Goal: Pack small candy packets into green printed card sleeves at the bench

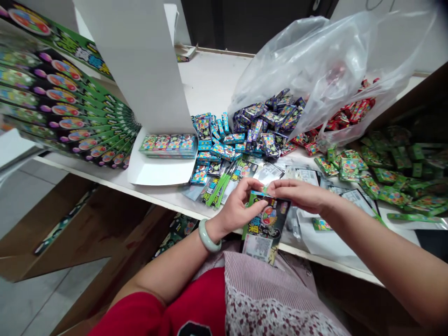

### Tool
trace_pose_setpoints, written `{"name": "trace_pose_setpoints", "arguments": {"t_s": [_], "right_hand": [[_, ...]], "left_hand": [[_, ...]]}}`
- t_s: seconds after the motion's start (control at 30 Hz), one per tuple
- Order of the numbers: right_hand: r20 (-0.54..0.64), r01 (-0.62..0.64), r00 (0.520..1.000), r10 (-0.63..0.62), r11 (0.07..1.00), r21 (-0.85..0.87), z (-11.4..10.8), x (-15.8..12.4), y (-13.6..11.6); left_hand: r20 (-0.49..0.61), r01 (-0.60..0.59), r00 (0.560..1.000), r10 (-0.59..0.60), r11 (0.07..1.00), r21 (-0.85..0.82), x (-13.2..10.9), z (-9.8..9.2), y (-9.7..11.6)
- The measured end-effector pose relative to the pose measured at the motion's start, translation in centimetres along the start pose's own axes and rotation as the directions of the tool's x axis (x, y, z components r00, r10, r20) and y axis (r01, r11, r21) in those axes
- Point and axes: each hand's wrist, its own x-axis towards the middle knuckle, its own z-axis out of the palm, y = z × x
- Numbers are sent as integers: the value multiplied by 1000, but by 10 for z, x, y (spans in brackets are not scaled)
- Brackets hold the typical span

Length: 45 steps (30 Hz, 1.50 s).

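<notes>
Both hands are busy at the front edge of the tabletop (105,179): the left hand (238,207) and right hand (301,195) pinch a small teal packet (262,192) against a dark printed card (268,219), with neither letting go. Looks like early days to me: only one tidy stack (168,144) sits in the white box (161,170), while loose heaps of blue packs (213,144), purple packs (269,123), red packs (353,112) and green packs (392,163) spread across the tabletop. A plastic bag (308,70) slumps over them, and a fan of green cards (59,107) crowds the left.
</notes>
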Motion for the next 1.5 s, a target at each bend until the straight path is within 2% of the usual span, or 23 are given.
{"name": "trace_pose_setpoints", "arguments": {"t_s": [0.07,0.17,0.23,0.3,0.33,0.37,0.4,0.43,0.5,0.6,0.7,0.77,0.87,0.97,1.0,1.03,1.07,1.1,1.13,1.2,1.33,1.4,1.5], "right_hand": [[73,-66,996,59,993,97,4,-3,0],[104,-58,994,46,991,118,4,-10,-1],[33,26,999,-28,998,50,-4,-14,-3],[-115,156,980,-163,985,-72,-15,-14,-2],[-185,205,955,-230,968,-144,-21,-12,0],[-233,231,932,-278,950,-212,-26,-10,3],[-251,237,918,-308,932,-274,-29,-8,7],[-247,234,913,-324,913,-335,-31,-4,12],[-194,225,917,-349,852,-472,-31,4,25],[-127,195,922,-366,723,-663,-26,17,41],[-124,147,921,-370,623,-768,-25,25,48],[-133,125,912,-388,573,-810,-27,27,46],[-149,103,902,-406,535,-839,-31,31,40],[-117,100,904,-410,471,-877,-29,44,31],[-101,97,905,-413,433,-896,-26,50,28],[-89,91,905,-416,394,-914,-22,58,25],[-84,82,903,-422,360,-929,-18,67,22],[-85,70,899,-429,333,-940,-12,76,20],[-92,56,895,-436,316,-947,-6,85,17],[-115,22,886,-449,288,-957,6,101,14],[-174,-63,875,-451,250,-966,25,117,11],[-196,-93,874,-444,243,-965,29,120,10],[-245,-144,867,-434,253,-957,25,118,4]], "left_hand": [[133,89,988,-76,992,-92,-12,-3,-1],[279,185,950,-138,972,-148,-31,-21,7],[180,106,979,-98,994,-34,-39,-45,24],[-65,-72,994,86,979,193,-39,-80,47],[-207,-127,958,200,939,320,-35,-101,57],[-317,-167,888,334,874,455,-29,-123,64],[-355,-172,817,454,780,601,-20,-145,67],[-328,-152,778,536,666,730,-10,-167,66],[-221,-71,797,562,451,890,13,-206,52],[-203,117,896,394,231,966,42,-242,13],[-218,170,939,267,194,966,54,-257,-21],[-208,167,957,203,204,965,56,-261,-33],[-229,196,962,147,212,958,52,-249,-34],[-216,154,943,253,244,958,38,-201,-24],[-144,64,948,283,274,959,30,-177,-21],[-12,-72,968,252,319,945,22,-150,-18],[160,-210,973,165,361,909,14,-124,-17],[267,-274,961,72,387,880,5,-99,-17],[318,-290,948,-1,404,868,-4,-77,-18],[317,-245,942,-110,420,874,-20,-48,-21],[202,-109,954,-223,371,922,-40,-34,-26],[232,-126,943,-238,391,912,-44,-35,-29],[336,-198,920,-204,498,844,-47,-35,-32]]}}
